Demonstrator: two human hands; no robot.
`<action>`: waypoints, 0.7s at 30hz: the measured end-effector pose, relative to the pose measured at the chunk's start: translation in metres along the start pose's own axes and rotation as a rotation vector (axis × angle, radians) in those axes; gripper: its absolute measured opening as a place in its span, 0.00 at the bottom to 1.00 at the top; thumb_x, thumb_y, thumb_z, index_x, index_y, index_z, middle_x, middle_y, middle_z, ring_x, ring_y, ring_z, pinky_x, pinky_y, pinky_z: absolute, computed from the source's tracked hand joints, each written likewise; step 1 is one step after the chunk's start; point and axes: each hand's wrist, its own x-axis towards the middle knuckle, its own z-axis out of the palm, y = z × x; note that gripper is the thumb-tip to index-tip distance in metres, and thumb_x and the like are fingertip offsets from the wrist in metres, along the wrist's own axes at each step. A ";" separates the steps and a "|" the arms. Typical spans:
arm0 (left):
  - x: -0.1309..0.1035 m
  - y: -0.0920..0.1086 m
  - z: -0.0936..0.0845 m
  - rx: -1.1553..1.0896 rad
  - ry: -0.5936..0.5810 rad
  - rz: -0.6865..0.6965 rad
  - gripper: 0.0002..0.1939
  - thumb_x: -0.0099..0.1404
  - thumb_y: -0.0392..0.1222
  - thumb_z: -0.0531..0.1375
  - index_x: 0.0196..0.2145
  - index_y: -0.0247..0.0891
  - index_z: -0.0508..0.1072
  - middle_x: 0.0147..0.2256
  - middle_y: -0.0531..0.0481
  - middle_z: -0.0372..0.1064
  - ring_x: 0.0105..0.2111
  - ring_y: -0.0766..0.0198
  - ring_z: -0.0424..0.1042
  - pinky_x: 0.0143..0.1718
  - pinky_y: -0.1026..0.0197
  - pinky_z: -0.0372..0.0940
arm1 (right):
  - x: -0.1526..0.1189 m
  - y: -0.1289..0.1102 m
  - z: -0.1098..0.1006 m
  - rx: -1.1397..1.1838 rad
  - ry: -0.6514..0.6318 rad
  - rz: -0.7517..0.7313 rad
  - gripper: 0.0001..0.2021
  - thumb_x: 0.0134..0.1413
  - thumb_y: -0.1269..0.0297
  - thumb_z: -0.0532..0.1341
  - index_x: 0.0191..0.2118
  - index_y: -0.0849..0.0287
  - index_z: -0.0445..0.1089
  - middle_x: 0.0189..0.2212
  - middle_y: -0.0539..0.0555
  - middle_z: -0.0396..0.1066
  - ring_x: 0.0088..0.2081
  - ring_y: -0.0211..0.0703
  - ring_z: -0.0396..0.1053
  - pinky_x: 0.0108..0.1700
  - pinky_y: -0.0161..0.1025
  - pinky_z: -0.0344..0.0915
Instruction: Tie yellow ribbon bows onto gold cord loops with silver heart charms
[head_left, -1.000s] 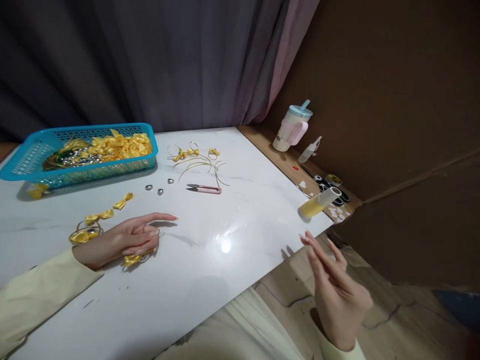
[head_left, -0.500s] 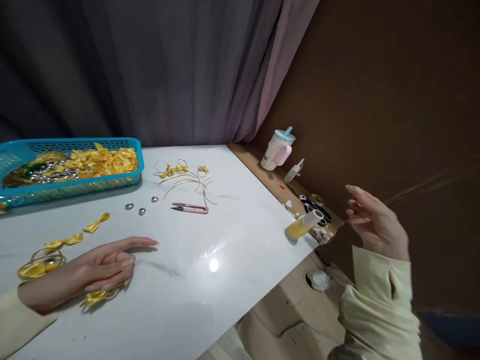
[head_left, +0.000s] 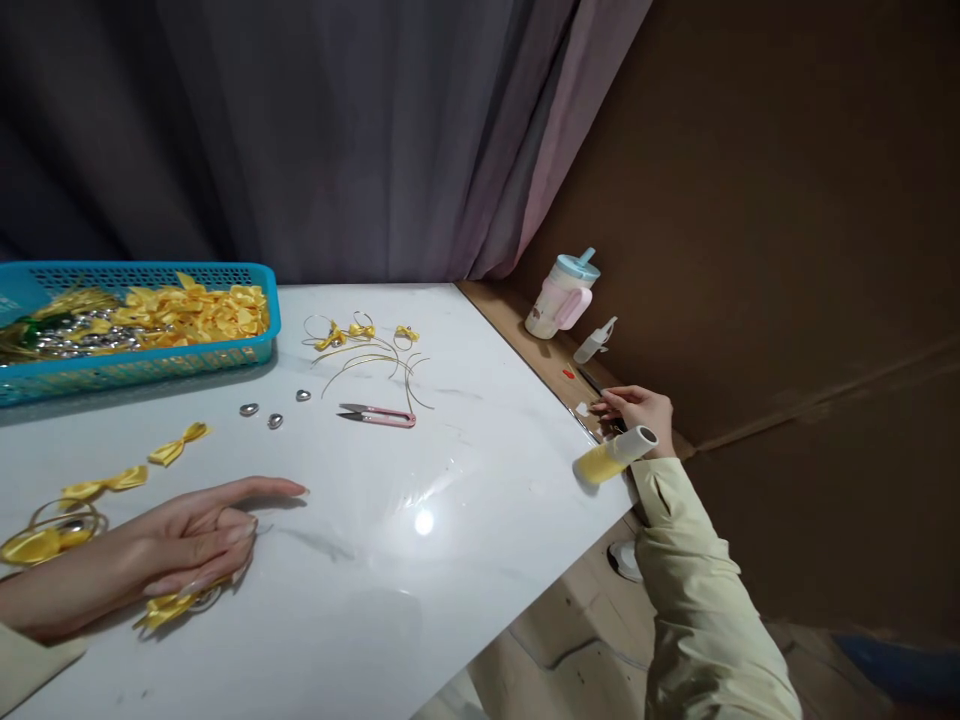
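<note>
My left hand (head_left: 187, 545) rests on the white table (head_left: 420, 560), fingers curled over a small yellow ribbon bow (head_left: 161, 610) with the forefinger stretched out. My right hand (head_left: 639, 408) lies on the brown ledge (head_left: 525, 345) beside the table's right edge, fingers down on small items there; what it touches is hidden. A yellow ribbon spool (head_left: 613, 456) lies just in front of that hand at the table's corner. Pink thread snips (head_left: 379, 415) lie mid-table.
A blue basket (head_left: 142, 365) of yellow bows stands at the back left. Loose bows (head_left: 176, 445), silver beads (head_left: 274, 421) and gold wire loops (head_left: 360, 340) are scattered around. A pink cup (head_left: 559, 295) and a small white bottle (head_left: 596, 340) stand on the ledge.
My right hand has risen from beside my lap, swung over the table's right edge and come down on the ledge behind the spool. The left hand has stayed on the bow.
</note>
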 end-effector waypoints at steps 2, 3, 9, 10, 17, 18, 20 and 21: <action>0.000 0.002 0.002 -0.109 -0.017 -0.039 0.27 0.61 0.51 0.54 0.58 0.50 0.57 0.19 0.57 0.48 0.22 0.64 0.47 0.24 0.64 0.50 | 0.003 0.002 -0.001 -0.114 -0.002 -0.044 0.10 0.60 0.62 0.56 0.43 0.63 0.67 0.39 0.54 0.68 0.36 0.39 0.69 0.37 0.40 0.69; -0.001 0.004 0.002 -0.124 -0.019 -0.045 0.27 0.61 0.51 0.54 0.57 0.50 0.57 0.19 0.57 0.48 0.22 0.64 0.47 0.24 0.64 0.49 | 0.005 0.003 -0.002 -0.173 -0.001 -0.073 0.10 0.60 0.62 0.56 0.43 0.63 0.67 0.39 0.54 0.68 0.36 0.39 0.69 0.38 0.40 0.69; 0.000 0.005 0.002 -0.082 -0.012 -0.076 0.29 0.60 0.53 0.55 0.58 0.50 0.55 0.21 0.56 0.50 0.24 0.63 0.49 0.26 0.63 0.49 | 0.015 0.001 -0.007 -0.465 0.025 -0.248 0.09 0.59 0.63 0.57 0.42 0.62 0.68 0.42 0.55 0.68 0.41 0.41 0.68 0.42 0.43 0.67; 0.000 0.005 0.001 -0.079 -0.009 -0.077 0.29 0.60 0.54 0.54 0.58 0.50 0.54 0.21 0.56 0.51 0.24 0.63 0.49 0.26 0.63 0.49 | 0.016 0.001 -0.007 -0.496 0.030 -0.274 0.09 0.59 0.63 0.57 0.42 0.62 0.68 0.42 0.55 0.68 0.41 0.41 0.68 0.43 0.43 0.67; -0.001 0.004 0.001 -0.090 -0.038 -0.058 0.33 0.62 0.52 0.54 0.61 0.45 0.47 0.20 0.57 0.49 0.23 0.63 0.48 0.26 0.62 0.49 | 0.022 0.003 -0.001 -0.587 0.044 -0.321 0.10 0.60 0.63 0.56 0.44 0.61 0.67 0.43 0.55 0.67 0.42 0.41 0.68 0.43 0.44 0.67; -0.001 0.004 0.000 -0.096 -0.042 -0.057 0.33 0.62 0.51 0.54 0.61 0.45 0.47 0.20 0.57 0.50 0.23 0.63 0.48 0.26 0.62 0.49 | 0.023 0.004 0.000 -0.581 0.041 -0.320 0.10 0.60 0.63 0.56 0.44 0.61 0.67 0.43 0.55 0.67 0.41 0.41 0.68 0.43 0.44 0.67; -0.002 0.004 0.000 -0.107 -0.046 -0.050 0.31 0.63 0.50 0.54 0.61 0.45 0.48 0.19 0.57 0.50 0.23 0.63 0.49 0.26 0.62 0.49 | 0.025 0.005 0.002 -0.552 0.037 -0.322 0.10 0.60 0.63 0.56 0.44 0.61 0.67 0.43 0.55 0.67 0.41 0.41 0.68 0.43 0.43 0.67; -0.001 0.005 0.001 -0.118 -0.044 -0.040 0.30 0.63 0.49 0.54 0.61 0.45 0.50 0.18 0.58 0.49 0.23 0.64 0.48 0.26 0.62 0.50 | 0.025 0.004 0.001 -0.527 0.036 -0.326 0.10 0.60 0.63 0.56 0.45 0.61 0.67 0.43 0.55 0.67 0.40 0.41 0.68 0.42 0.43 0.67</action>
